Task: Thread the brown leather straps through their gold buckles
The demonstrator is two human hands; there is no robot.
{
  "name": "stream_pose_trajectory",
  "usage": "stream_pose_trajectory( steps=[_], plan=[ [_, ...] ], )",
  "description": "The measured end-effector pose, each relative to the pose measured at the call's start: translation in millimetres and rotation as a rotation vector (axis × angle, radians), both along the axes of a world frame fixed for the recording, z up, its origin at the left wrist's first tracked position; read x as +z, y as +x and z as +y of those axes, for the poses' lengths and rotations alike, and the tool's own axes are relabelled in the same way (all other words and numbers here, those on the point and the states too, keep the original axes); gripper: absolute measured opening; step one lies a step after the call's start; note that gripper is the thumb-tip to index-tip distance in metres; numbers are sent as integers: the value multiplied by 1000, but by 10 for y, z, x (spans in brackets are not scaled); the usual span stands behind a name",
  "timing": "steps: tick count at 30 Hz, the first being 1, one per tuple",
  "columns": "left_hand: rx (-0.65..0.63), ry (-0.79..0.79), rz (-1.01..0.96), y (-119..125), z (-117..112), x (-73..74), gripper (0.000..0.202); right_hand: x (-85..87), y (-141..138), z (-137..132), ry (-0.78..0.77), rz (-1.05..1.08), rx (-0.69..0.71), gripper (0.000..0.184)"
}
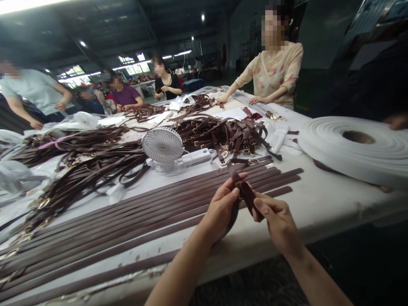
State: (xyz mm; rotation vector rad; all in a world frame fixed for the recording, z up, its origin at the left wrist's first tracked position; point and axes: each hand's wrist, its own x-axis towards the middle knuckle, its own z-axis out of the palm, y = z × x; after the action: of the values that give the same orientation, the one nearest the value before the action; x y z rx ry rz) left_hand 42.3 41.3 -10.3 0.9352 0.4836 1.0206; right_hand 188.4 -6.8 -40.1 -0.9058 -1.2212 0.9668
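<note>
A brown leather strap (pixel 249 198) is held between both hands above the table's near edge. My left hand (pixel 225 202) is closed on it, thumb on top, near where the strap loops over itself; one length hangs down behind that hand. The fingers of my right hand (pixel 276 216) pinch the strap's flat end, thumb uppermost. Any buckle at the loop is hidden by my fingers. Beneath and beyond my hands, several long brown straps (pixel 178 204) lie side by side on the table, their rounded ends toward the right.
A white fan (pixel 162 144) stands behind the laid-out straps. Beyond it are piles of brown straps with buckles (pixel 239 134) and clasps. A large white roll (pixel 357 146) lies at right on the table (pixel 321 199). Across the table, a person (pixel 277 72) rests both hands on it; other people stand farther left.
</note>
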Motion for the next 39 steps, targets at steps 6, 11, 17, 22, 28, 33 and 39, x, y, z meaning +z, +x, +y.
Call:
stream_pose_trajectory(
  steps=[6, 11, 17, 22, 28, 33, 39],
  plan=[
    [-52, 36, -60, 27, -23, -29, 46, -12, 52, -48, -25, 6, 11, 51],
    [-66, 54, -59, 17, -15, -38, 43, -3, -11, -78, -16, -30, -88, 48],
    [-74, 66, -13, 14, 6, -79, 36, -24, -39, -121, -72, -83, -63, 36],
    [-131, 69, 13, 31, -5, -124, 40, -14, 11, -163, -86, -103, -25, 41],
    [-114, 87, 21, 75, -19, -144, 42, -79, -133, -203, 4, -96, -298, 32],
    [-139, 103, 53, 94, -67, -141, 45, -182, -256, -210, -30, -58, -367, 29],
    [-171, 158, 98, 94, -65, -171, 48, -310, -367, -199, -81, 75, -441, 28]
  ],
)
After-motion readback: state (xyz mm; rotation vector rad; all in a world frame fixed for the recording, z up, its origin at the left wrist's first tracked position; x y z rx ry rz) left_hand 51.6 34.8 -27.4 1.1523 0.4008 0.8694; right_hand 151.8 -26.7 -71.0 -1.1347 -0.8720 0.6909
